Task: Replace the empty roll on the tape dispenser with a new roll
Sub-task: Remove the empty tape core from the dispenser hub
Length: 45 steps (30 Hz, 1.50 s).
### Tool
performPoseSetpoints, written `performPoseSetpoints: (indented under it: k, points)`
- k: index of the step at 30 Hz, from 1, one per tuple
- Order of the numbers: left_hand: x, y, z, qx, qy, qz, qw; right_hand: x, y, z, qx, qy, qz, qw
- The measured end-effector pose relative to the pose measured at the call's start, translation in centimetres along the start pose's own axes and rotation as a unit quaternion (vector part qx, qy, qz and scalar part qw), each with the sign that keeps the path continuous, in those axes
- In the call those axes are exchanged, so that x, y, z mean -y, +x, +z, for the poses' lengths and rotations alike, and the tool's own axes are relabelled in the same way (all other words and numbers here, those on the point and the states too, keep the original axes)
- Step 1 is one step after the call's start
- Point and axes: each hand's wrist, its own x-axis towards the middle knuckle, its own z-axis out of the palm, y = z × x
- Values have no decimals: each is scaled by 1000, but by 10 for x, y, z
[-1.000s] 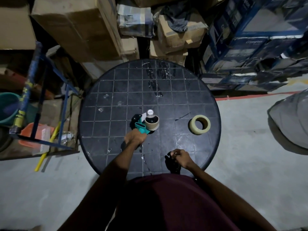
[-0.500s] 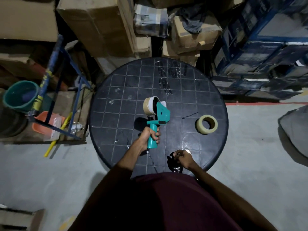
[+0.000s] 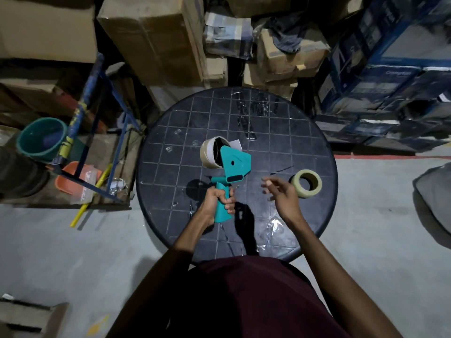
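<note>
A teal tape dispenser (image 3: 234,167) is held upright above the round black table (image 3: 170,132). My left hand (image 3: 218,202) is wrapped around its handle. A brown cardboard roll core (image 3: 210,152) sits on the dispenser's spindle at the upper left. A full pale yellow tape roll (image 3: 306,183) lies flat on the table at the right. My right hand (image 3: 280,196) hovers between the dispenser and that roll, fingers spread, holding nothing.
Stacked cardboard boxes (image 3: 156,37) and blue cartons (image 3: 390,57) stand behind the table. A blue metal frame (image 3: 85,113), a green bucket (image 3: 41,140) and an orange tray (image 3: 73,181) are on the left. Scraps of clear tape (image 3: 275,225) stick to the tabletop near me.
My left hand lifted the dispenser off the table and stood it upright. My right hand left the table's near edge, rose and opened near the dispenser.
</note>
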Motion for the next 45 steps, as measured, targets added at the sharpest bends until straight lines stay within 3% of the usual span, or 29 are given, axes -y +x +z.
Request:
performPoseSetpoints:
  k: [6, 9, 12, 17, 22, 25, 33, 39, 45]
  points:
    - [12, -10, 3, -109, 186, 75, 974, 81, -10, 21, 34, 47, -122, 991]
    - [16, -15, 2, -200, 357, 120, 904, 89, -12, 27, 27, 38, -146, 988]
    - [12, -29, 5, -245, 433, 147, 855, 84, -14, 25, 21, 34, -146, 988]
    - [7, -40, -4, -255, 526, 157, 796, 71, -17, 17, 43, -1, -130, 991]
    - [-4, -53, 1, -295, 653, 186, 672, 69, -24, 8, 90, -10, -142, 986]
    - [-13, -58, 2, -299, 696, 210, 619, 67, -29, 2, 101, -12, -155, 983]
    - [-34, -64, 6, -289, 763, 243, 525, 63, -45, -9, 72, -111, -158, 979]
    - [-48, -61, 16, -262, 770, 313, 490, 66, -45, -9, 39, -159, -184, 969]
    - [-49, -62, 29, -199, 734, 408, 505, 75, -42, -6, 72, -172, -243, 952]
